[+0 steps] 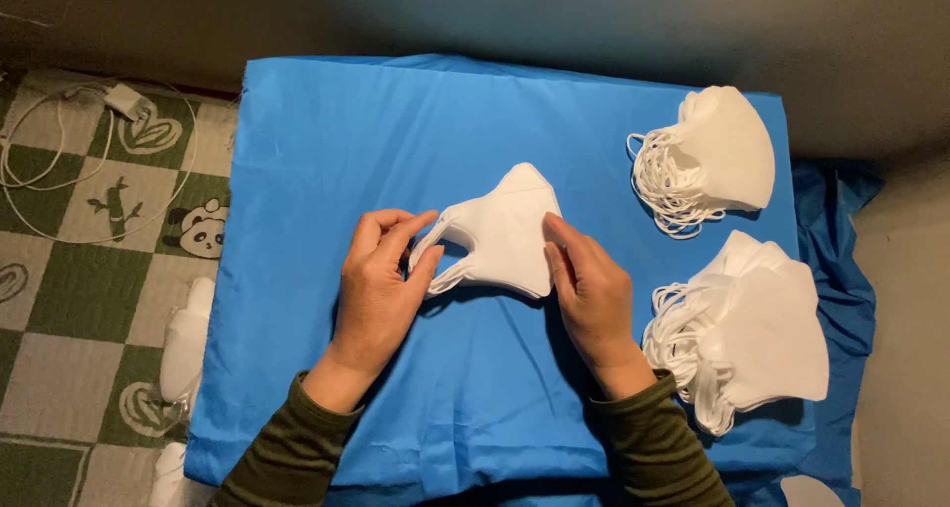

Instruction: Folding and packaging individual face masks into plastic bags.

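A small stack of white folded face masks (505, 232) lies in the middle of a blue cloth-covered board (346, 141). My left hand (379, 279) touches the ear-loop end of the stack with its fingertips. My right hand (591, 289) presses its fingers against the stack's right edge. Both wrists wear dark olive sleeves. Two larger piles of the same white masks sit to the right: one at the far right corner (717, 156), one nearer me (757, 334), both with ear loops spilling to the left.
Left of the board is a green-and-cream checked mat with panda pictures (89, 270). A white charger with coiled cable (124, 101) lies on it. White plastic-wrapped packs (186, 344) lie along the board's left edge. Blue cloth hangs off the right side (841, 260).
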